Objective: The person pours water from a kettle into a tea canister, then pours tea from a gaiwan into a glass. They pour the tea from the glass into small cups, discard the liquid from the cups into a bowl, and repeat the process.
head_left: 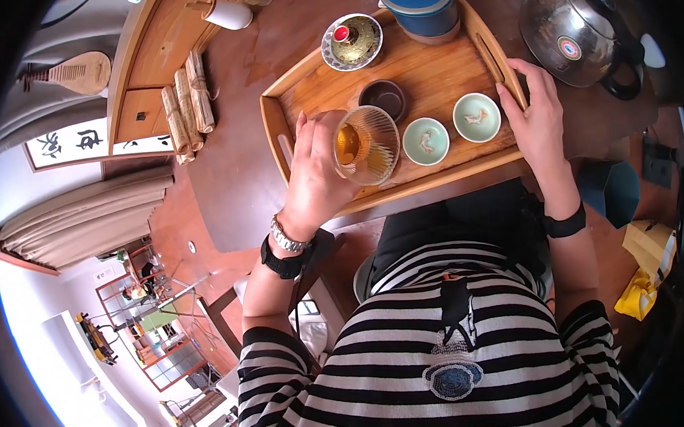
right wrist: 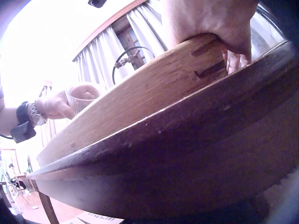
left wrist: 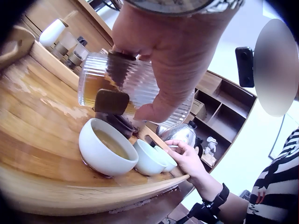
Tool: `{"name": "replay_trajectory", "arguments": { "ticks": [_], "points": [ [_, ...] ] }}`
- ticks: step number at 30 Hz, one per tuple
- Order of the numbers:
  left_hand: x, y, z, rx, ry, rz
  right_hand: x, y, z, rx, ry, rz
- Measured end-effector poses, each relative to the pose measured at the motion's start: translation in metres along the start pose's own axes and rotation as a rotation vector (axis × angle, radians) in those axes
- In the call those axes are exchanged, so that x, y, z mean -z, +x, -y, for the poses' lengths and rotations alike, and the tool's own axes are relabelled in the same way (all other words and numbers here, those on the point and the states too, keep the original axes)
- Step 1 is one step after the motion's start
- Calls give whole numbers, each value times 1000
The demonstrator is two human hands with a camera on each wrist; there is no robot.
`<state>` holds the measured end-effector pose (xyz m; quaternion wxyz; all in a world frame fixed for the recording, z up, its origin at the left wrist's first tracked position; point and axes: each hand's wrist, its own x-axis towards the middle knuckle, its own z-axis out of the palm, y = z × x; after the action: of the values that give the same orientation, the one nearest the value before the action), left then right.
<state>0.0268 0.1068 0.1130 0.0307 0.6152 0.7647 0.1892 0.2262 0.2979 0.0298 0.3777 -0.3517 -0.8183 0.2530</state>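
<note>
My left hand [head_left: 313, 167] grips a ribbed glass pitcher [head_left: 383, 151] holding amber tea, tipped over the near part of a wooden tray [head_left: 316, 85]. Below it in the left wrist view is a white cup [left wrist: 91, 149] with tea in it; the pitcher hides this cup from the head view. Two pale green cups [head_left: 426, 141] [head_left: 477, 117], each with a fish figure inside, stand to the pitcher's right. A dark brown dish [head_left: 383, 100] sits just behind the pitcher. At the tray's right end, my right hand [head_left: 540, 119] holds the rim with thumb and fingers.
On the tray's far side are a patterned lidded bowl [head_left: 352, 52] and a blue canister [head_left: 420, 13]. A steel kettle [head_left: 563, 40] stands beyond my right hand. Rolled bamboo mats [head_left: 187, 106] lie at the left. The table [head_left: 230, 179] edge runs close to my body.
</note>
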Motion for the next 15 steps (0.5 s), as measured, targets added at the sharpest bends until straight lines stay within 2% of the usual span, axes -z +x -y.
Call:
{"name": "replay_trajectory", "arguments": {
  "ticks": [15],
  "points": [
    [-12,9,-10,-66,104,70,0,-1,-1,18,7,-6]
  ]
}}
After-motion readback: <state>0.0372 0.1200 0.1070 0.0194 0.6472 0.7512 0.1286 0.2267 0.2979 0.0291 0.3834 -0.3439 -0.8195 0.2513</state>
